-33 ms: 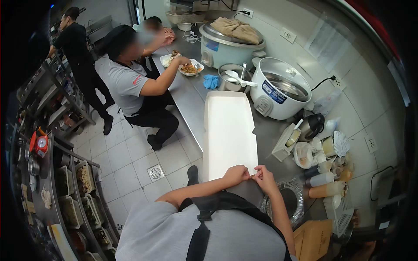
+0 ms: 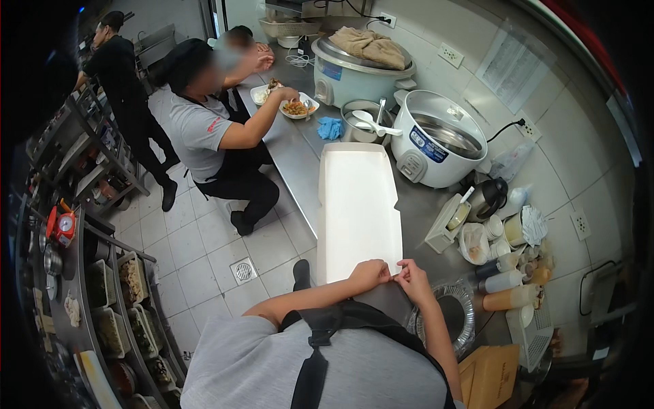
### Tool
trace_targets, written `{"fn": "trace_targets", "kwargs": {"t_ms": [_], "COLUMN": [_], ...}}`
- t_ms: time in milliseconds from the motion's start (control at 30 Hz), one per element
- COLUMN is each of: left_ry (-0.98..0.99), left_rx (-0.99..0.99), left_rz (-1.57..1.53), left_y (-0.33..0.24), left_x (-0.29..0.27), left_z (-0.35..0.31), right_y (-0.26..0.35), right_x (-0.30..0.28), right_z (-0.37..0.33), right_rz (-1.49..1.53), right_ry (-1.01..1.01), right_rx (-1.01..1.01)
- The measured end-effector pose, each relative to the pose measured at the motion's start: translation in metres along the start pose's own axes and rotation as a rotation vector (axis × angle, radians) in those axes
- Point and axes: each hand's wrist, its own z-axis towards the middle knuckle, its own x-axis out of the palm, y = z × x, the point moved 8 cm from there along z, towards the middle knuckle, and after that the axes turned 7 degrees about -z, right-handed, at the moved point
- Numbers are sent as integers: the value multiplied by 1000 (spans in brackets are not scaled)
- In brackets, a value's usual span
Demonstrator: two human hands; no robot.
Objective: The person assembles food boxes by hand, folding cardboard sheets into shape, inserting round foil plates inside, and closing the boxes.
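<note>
A long white cardboard box (image 2: pixel 357 211) lies unfolded on the steel table in front of me, its far edge and sides turned up. My left hand (image 2: pixel 370 275) is closed at the box's near edge, fingers bent inward. Just to its right, my right hand (image 2: pixel 414 281) pinches the near right corner between thumb and fingers. The two hands almost touch at that corner, and the fingers partly hide the fold there. To the right of my right forearm sits a round foil tray (image 2: pixel 465 310).
A white rice cooker (image 2: pixel 436 140) stands beyond the box, near a metal pot (image 2: pixel 359 129) with ladles. Sauce bottles (image 2: pixel 507 298) line the wall on the right. A co-worker (image 2: pixel 211 126) sits eating at the table's left side; a food-container rack (image 2: pixel 109 307) stands lower left.
</note>
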Motion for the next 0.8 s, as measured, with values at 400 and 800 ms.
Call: {"fn": "trace_targets", "kwargs": {"t_ms": [400,800], "left_ry": [-75,-18], "left_rx": [52,-20], "left_rz": [36,64], "left_y": [-2,10], "left_x": [-3,-9], "left_z": [-6,5], "right_y": [18,23], "right_x": [6,-6], "right_z": [-5,-7], "right_rz": [-98,-174], "right_ry": [-74,-254], "right_rx": [-233,-150]}}
